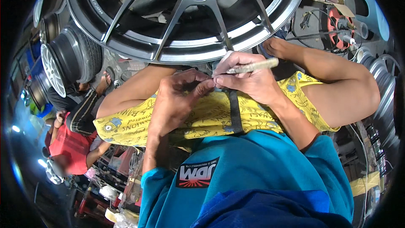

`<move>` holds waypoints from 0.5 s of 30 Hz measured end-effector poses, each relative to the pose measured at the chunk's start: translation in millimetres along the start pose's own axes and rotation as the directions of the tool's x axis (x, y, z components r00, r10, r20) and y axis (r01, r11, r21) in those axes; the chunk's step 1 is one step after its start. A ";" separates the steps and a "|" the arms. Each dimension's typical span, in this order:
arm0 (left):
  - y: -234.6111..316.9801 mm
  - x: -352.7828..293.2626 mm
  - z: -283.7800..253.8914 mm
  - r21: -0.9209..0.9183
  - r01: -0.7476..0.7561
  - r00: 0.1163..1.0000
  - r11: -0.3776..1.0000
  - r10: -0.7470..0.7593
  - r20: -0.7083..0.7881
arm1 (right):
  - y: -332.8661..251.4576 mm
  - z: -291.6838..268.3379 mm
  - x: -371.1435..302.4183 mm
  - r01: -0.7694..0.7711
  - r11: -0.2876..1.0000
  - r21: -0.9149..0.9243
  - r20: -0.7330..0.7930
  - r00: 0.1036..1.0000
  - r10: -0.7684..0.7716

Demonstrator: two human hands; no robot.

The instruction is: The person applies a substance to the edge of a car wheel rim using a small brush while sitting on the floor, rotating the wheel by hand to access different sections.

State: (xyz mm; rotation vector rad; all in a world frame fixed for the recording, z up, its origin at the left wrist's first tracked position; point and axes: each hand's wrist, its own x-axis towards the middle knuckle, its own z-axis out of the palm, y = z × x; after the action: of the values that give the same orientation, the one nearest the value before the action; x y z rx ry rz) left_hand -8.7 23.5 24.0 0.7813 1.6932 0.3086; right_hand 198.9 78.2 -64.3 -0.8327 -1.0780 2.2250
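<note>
My right hand is closed around a whitish pen-shaped tool, its back end pointing right and its front end hidden among the fingers. My left hand is pinched right beside it, fingertips almost touching the right hand's. Whatever sits between the left fingertips is too small to make out. Both hands are over my lap, above yellow printed shorts with a dark strap. Just beyond them lies a large grey multi-spoke alloy wheel, which neither hand touches.
To the left stand a tyre and a silver wheel. A person in a red shirt is at the lower left. At the right are an orange cable reel, a light-blue curved object and stacked rims.
</note>
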 end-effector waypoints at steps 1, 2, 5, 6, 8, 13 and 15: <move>-0.5 -1.1 -1.8 -0.005 -0.002 1.000 1.000 0.002 -0.017 | 3.5 1.2 2.1 0.009 1.000 0.003 -0.017 1.000 -0.009; -1.2 -2.6 -3.9 -0.009 -0.004 0.999 1.000 0.003 -0.036 | 8.1 1.8 5.3 0.018 1.000 0.006 -0.032 0.999 -0.018; -8.0 -5.2 -20.4 0.307 -0.079 0.965 0.948 0.149 -0.213 | 17.7 9.9 18.5 0.050 0.998 -0.024 -0.223 0.973 -0.054; -3.5 -5.0 -29.9 0.339 -0.107 0.965 0.935 0.179 -0.189 | 22.4 10.9 22.0 0.034 0.979 -0.199 -0.306 0.947 -0.095; 1.2 -10.4 -44.3 0.402 -0.162 0.941 0.901 0.264 -0.212 | 35.1 15.9 26.9 -0.003 0.920 -0.393 -0.389 0.907 -0.164; 7.8 -35.4 -88.4 0.529 -0.135 0.875 0.838 0.351 -0.332 | 43.6 31.2 39.3 0.128 0.792 -0.597 -0.327 0.863 -0.386; 7.0 -38.1 -104.7 0.523 -0.133 0.852 0.842 0.366 -0.374 | 44.4 33.0 40.5 0.139 0.756 -0.640 -0.303 0.858 -0.414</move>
State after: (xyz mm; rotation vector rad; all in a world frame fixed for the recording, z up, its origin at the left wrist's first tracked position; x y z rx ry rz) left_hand -101.4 25.3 86.2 1.4058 2.1578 0.2735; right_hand 139.7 65.3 -96.4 -1.2473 -1.5792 1.3358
